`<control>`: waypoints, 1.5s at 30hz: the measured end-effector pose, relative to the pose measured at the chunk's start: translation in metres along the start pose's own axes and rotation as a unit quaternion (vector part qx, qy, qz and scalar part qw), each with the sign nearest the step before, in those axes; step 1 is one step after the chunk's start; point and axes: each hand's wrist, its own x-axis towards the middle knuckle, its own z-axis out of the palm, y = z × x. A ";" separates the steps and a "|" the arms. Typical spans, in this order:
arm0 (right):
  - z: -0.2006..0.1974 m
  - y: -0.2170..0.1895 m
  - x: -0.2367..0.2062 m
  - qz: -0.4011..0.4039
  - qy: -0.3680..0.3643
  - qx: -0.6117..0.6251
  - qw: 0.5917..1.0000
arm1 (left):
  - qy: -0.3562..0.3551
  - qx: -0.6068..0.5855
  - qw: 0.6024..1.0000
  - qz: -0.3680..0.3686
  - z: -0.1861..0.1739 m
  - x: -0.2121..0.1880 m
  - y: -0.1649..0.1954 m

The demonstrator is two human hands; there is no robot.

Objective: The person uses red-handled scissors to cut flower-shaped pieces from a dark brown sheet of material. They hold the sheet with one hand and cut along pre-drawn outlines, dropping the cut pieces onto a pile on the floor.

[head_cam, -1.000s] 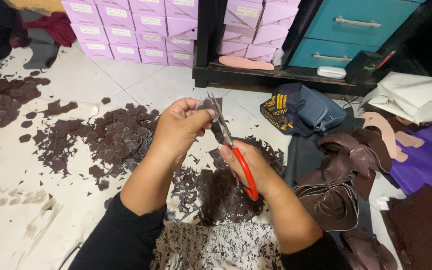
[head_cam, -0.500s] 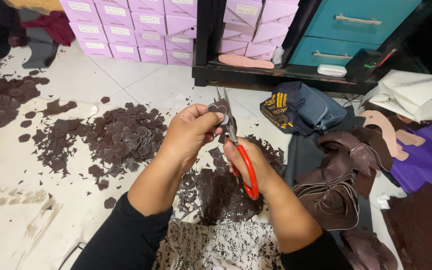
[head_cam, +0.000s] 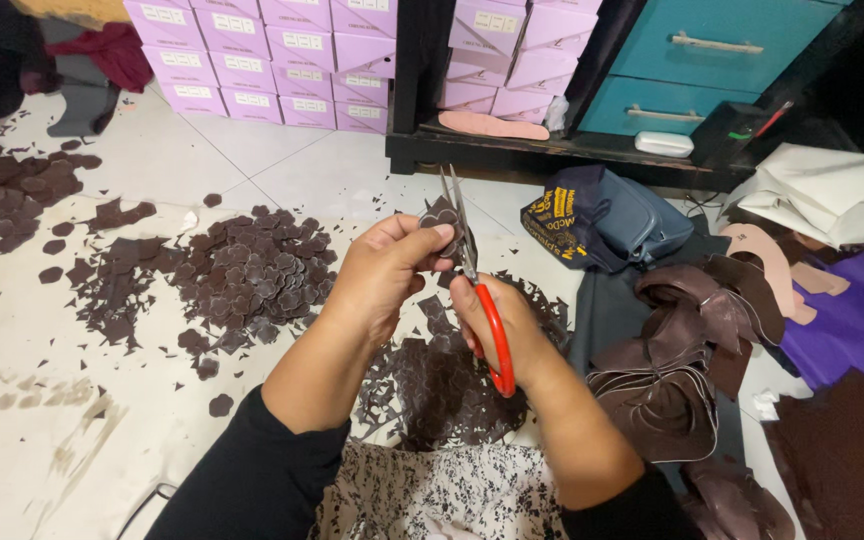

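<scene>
My left hand (head_cam: 382, 275) pinches a small dark brown leather piece (head_cam: 442, 215) between thumb and fingers. My right hand (head_cam: 497, 320) grips red-handled scissors (head_cam: 482, 300), whose metal blades point up and away and meet the piece at its right side. Both hands are raised above a heap of dark brown offcuts (head_cam: 442, 375) on the floor in front of my lap. To the left lies a pile of cut brown pieces (head_cam: 252, 270).
Curled strips of brown leather (head_cam: 692, 350) lie on the right, beside purple material (head_cam: 852, 320) and a dark blue bag (head_cam: 602, 215). Stacked lilac boxes (head_cam: 252, 50) and a black shelf (head_cam: 542, 150) with teal drawers (head_cam: 712, 60) stand at the back. More brown pieces (head_cam: 2, 195) are scattered far left.
Both hands shifted slightly right and up with the piece and scissors. The scissor blades now stand more upright against the piece.
</scene>
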 end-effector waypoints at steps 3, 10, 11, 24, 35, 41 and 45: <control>-0.004 0.000 -0.001 -0.013 -0.030 -0.001 0.999 | -0.008 0.032 0.999 0.017 -0.001 -0.004 0.002; -0.005 0.004 -0.001 -0.046 -0.076 0.056 0.995 | 0.012 0.057 0.998 0.027 -0.001 -0.005 0.003; -0.006 0.004 -0.001 -0.038 -0.078 0.056 0.995 | 0.012 0.054 0.998 0.024 -0.001 -0.005 0.003; -0.010 -0.005 -0.003 -0.017 -0.089 0.011 0.996 | -0.024 0.004 0.999 -0.026 -0.010 0.000 0.006; 0.001 -0.001 -0.004 -0.027 -0.018 -0.007 0.999 | -0.013 -0.033 0.999 -0.017 -0.005 0.003 0.000; 0.001 -0.002 -0.003 -0.009 -0.025 0.030 0.999 | 0.003 0.010 1.000 0.002 -0.005 -0.002 0.005; 0.001 -0.002 -0.003 -0.012 -0.022 0.030 0.999 | 0.009 0.020 1.000 0.011 -0.004 -0.002 0.007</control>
